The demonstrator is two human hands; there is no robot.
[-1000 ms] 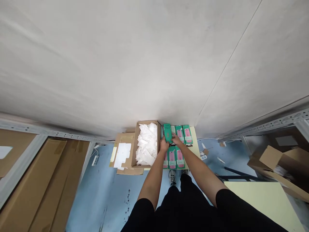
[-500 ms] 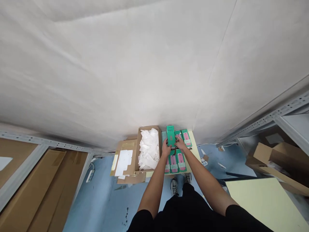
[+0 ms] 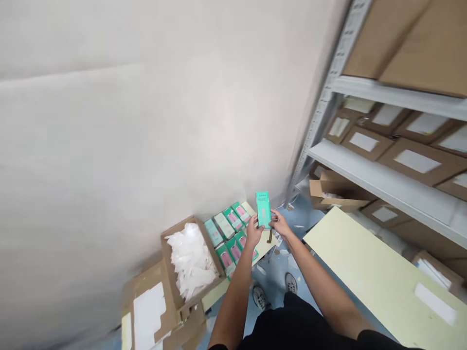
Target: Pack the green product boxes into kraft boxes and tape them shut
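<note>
A green box (image 3: 263, 206) with small print is held up between both hands, over the right end of a small pale-yellow table (image 3: 214, 294). My left hand (image 3: 254, 231) grips its lower left side. At the lower right edge my right hand (image 3: 279, 222) closes its fingers on the same box. From below the box, near the right fingers, hangs a short brown strip (image 3: 270, 236); which fingers hold it I cannot tell. Several similar boxes lie in two rows on the table, among them a green and pink box (image 3: 232, 218) and a paler box (image 3: 213, 233).
Left of the boxes stands an open carton (image 3: 168, 272) full of white sheets (image 3: 189, 257). A flattened cardboard piece (image 3: 146, 277) is beside it. At right are a pale-yellow tabletop (image 3: 368, 262) and a metal shelf (image 3: 383, 175) of cartons. Scraps litter the blue floor.
The green box has been lifted off the row of boxes and moved right in both hands. The view has turned right, bringing the shelf and second tabletop further in.
</note>
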